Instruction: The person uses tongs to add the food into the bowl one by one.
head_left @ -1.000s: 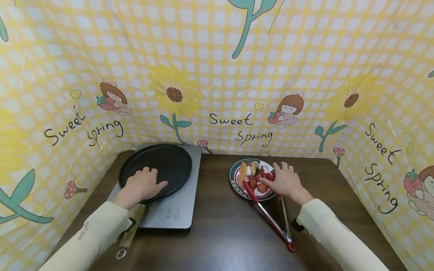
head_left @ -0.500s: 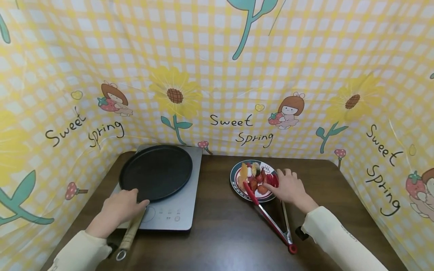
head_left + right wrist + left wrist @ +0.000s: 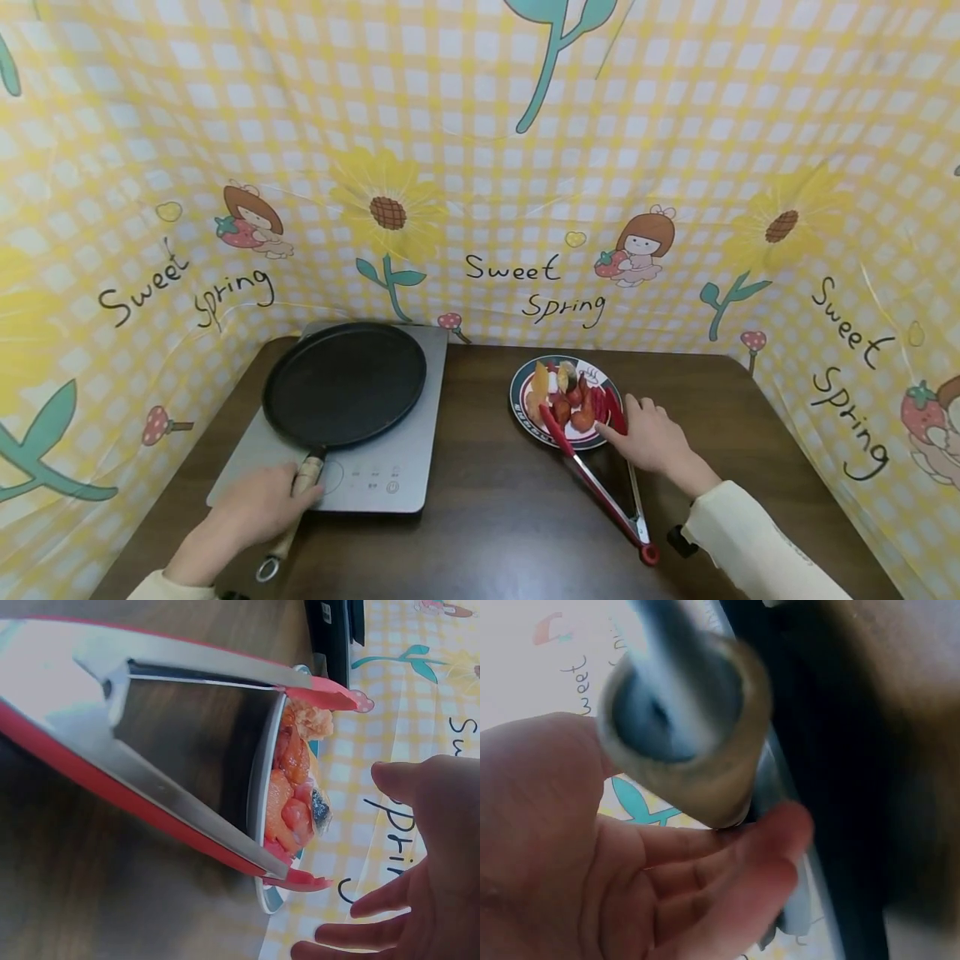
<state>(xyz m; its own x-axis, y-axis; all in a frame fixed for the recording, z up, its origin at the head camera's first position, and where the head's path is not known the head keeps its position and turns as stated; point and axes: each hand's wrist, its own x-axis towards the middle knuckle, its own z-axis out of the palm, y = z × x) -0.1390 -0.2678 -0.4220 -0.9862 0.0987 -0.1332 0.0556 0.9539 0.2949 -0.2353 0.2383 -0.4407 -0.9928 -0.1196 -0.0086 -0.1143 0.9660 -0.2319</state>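
Note:
A flat black pan (image 3: 345, 383) sits on a silver induction cooker (image 3: 405, 467), its wooden handle (image 3: 306, 479) pointing toward me. My left hand (image 3: 247, 504) is at that handle, thumb on its right side. In the left wrist view the handle (image 3: 705, 787) lies between thumb and loosely bent fingers, not wrapped by them. To the right, red-and-metal tongs (image 3: 600, 493) lie spread, tips resting over a patterned plate (image 3: 525, 425) of mixed food pieces (image 3: 561, 404). My right hand (image 3: 660, 437) hovers beside the tongs' right arm with spread fingers, holding nothing.
Everything stands on a dark wooden table (image 3: 487, 500). A yellow checked cloth (image 3: 480, 167) with printed flowers and lettering surrounds it at the back and both sides. The cooker's front edge (image 3: 367, 510) lies right of the handle.
My left hand has drawn back from above the pan, down toward me, to the handle. My right hand has shifted slightly right and nearer, off the plate's edge. Pan, tongs and plate have stayed put.

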